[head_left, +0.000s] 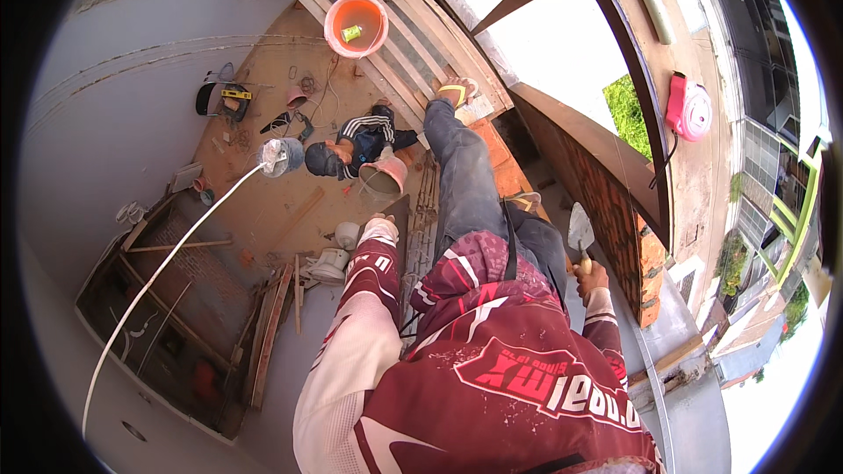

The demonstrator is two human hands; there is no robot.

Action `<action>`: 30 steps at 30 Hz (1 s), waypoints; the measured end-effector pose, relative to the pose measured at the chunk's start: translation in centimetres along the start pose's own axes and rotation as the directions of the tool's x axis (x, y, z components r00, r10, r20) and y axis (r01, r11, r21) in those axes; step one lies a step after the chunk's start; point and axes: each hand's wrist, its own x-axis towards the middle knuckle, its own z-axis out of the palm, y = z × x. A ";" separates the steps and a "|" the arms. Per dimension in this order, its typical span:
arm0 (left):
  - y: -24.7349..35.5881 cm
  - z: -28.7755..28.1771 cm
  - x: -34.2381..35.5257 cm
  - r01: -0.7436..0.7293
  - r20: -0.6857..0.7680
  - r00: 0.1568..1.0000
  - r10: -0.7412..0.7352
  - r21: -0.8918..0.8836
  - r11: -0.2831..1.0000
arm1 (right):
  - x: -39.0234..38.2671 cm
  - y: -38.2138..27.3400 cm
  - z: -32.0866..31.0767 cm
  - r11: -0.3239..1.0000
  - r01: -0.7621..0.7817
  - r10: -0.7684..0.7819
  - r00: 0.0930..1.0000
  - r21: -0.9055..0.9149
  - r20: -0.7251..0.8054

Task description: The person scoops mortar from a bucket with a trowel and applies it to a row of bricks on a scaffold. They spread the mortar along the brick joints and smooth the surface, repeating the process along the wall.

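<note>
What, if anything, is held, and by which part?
The right grip holds a trowel by its handle; what the left grip holds, if anything, is unclear.

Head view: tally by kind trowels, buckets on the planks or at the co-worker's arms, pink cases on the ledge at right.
Grey metal trowel with pale handle: 1
Plastic buckets: 2 (round orange bucket, pink bucket)
Rounded pink case: 1
Total: 4
</note>
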 end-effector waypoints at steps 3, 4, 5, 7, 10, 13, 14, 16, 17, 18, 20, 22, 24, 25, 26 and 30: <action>-0.1 2.2 2.6 0.094 0.049 0.995 -0.085 -0.201 0.975 | 1.1 -0.9 0.6 0.999 0.021 -0.020 1.000 -0.050 0.015; 0.1 3.0 3.4 0.105 0.058 0.994 -0.095 -0.219 0.970 | 1.5 -1.0 0.7 0.998 0.027 -0.026 1.000 -0.065 0.018; 0.4 4.0 4.0 0.114 0.070 0.993 -0.100 -0.245 0.963 | 2.0 -1.0 0.8 0.996 0.013 -0.011 1.000 -0.088 0.020; 0.9 5.9 5.0 0.136 0.095 0.989 -0.114 -0.283 0.949 | 2.9 -0.9 0.8 0.989 0.067 -0.065 0.998 -0.133 0.024; 2.0 8.2 5.3 0.155 0.121 0.985 -0.122 -0.321 0.934 | 4.2 -0.6 0.6 0.988 0.071 -0.067 0.997 -0.140 0.031; 3.0 9.5 4.7 0.162 0.122 0.984 -0.127 -0.347 0.924 | 5.3 0.1 0.1 0.988 0.081 -0.078 0.997 -0.135 0.027; 3.4 9.7 4.5 0.161 0.119 0.985 -0.126 -0.357 0.920 | 5.5 0.6 0.0 0.987 0.097 -0.096 0.995 -0.126 0.013; 3.8 9.5 4.3 0.153 0.104 0.987 -0.124 -0.355 0.922 | 5.9 2.0 -0.2 0.989 0.095 -0.097 0.995 -0.113 -0.017; 3.9 9.2 4.3 0.151 0.092 0.988 -0.126 -0.352 0.924 | 6.1 2.7 0.0 0.981 0.108 -0.115 0.993 -0.164 -0.039; 3.9 8.9 4.3 0.150 0.080 0.988 -0.131 -0.349 0.925 | 6.2 3.6 0.3 0.978 0.158 -0.165 0.986 -0.133 -0.039; 3.8 7.8 4.7 0.144 0.044 0.990 -0.137 -0.342 0.929 | 6.3 5.7 1.0 0.978 0.153 -0.164 0.984 -0.138 -0.067; 3.6 6.0 5.0 0.098 -0.015 0.994 -0.111 -0.374 0.922 | 6.5 7.9 2.5 0.993 0.014 -0.023 0.997 -0.118 -0.075; 3.2 2.9 4.9 -0.075 -0.142 0.990 0.013 -0.443 0.893 | 6.2 10.3 4.4 0.998 -0.051 0.046 0.988 -0.029 -0.148; 3.4 1.3 4.5 -0.106 -0.163 0.986 0.025 -0.503 0.858 | 5.9 11.7 5.3 0.999 0.009 -0.002 0.980 0.033 -0.197; 3.5 -0.8 3.9 -0.084 -0.145 0.989 0.003 -0.556 0.827 | 5.6 12.9 6.5 0.989 -0.046 0.076 0.975 0.143 -0.207; 7.0 -9.2 0.7 -0.079 -0.007 0.996 0.088 -0.519 0.851 | 3.9 16.7 12.1 0.623 -0.266 0.387 0.922 0.735 0.006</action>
